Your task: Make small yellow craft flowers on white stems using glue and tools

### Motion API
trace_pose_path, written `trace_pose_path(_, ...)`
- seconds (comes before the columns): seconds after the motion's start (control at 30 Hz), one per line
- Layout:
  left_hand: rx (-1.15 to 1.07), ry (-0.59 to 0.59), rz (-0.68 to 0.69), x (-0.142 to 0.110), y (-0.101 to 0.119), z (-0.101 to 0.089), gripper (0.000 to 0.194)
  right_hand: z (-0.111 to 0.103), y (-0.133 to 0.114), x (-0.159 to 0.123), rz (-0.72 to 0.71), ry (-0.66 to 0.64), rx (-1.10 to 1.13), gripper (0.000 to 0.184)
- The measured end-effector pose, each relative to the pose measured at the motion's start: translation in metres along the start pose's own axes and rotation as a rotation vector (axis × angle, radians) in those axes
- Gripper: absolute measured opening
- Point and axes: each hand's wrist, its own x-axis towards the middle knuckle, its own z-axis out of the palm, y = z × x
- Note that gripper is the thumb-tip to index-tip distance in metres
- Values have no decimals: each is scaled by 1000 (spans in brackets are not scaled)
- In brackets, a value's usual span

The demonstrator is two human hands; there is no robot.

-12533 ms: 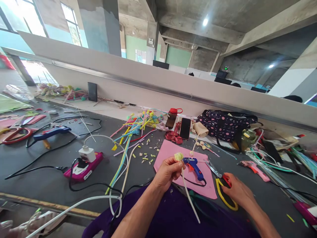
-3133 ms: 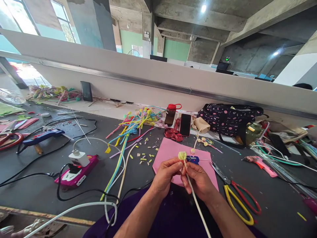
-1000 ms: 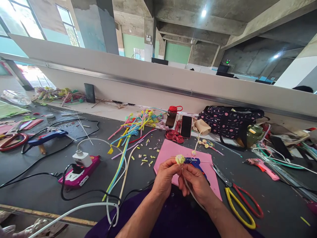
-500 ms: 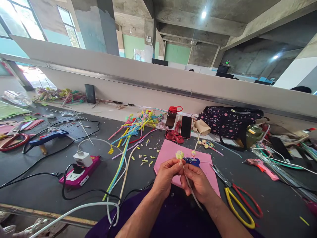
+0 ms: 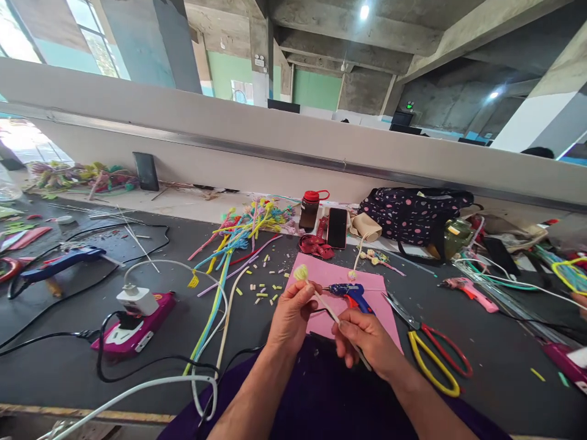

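In the head view, my left hand (image 5: 293, 311) pinches a cream pipe-cleaner stem (image 5: 324, 302) just below its pale yellow fluffy bud (image 5: 301, 272). My right hand (image 5: 364, 336) is closed on the same stem lower down, so it slants between both hands. Behind them a blue glue gun (image 5: 351, 294) lies on a pink sheet (image 5: 383, 318). A second stem with a small bud (image 5: 351, 275) rests at the sheet's far edge. Scissors (image 5: 433, 351) with red and yellow handles lie right of my right hand, blades on the sheet's edge.
Small cut pieces (image 5: 261, 295) and bundled coloured pipe cleaners (image 5: 252, 226) lie left of the sheet. A purple power strip (image 5: 156, 324) trails cables. Behind stand a bottle (image 5: 309, 211), phone (image 5: 337, 227) and bag (image 5: 403, 220). At the right are a pink glue gun (image 5: 472, 293) and another person's hand (image 5: 584, 304).
Earlier my right hand was at the scissors, which now lie released; then both hands met beneath the bud. Since half a second ago, they have separated, the right lower on the stem, the bud further left.
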Motion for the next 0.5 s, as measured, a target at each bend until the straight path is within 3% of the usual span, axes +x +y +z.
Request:
trace_pose_path(0.2,-133,33,-4,5,12,-4,17,-30,4,-59,78,80,-332,29)
trace_pose_path(0.3,-72,26,-31,-3,10,0,16,-46,2,-83,67,122,-545,29)
trace_pose_path(0.4,50,46,-99,-23,-5,9,17,-55,-4,-98,-29,259,-743,21)
trace_pose_path(0.5,140,4,-186,-48,-30,22,14,-52,-11,-102,-65,265,-679,30)
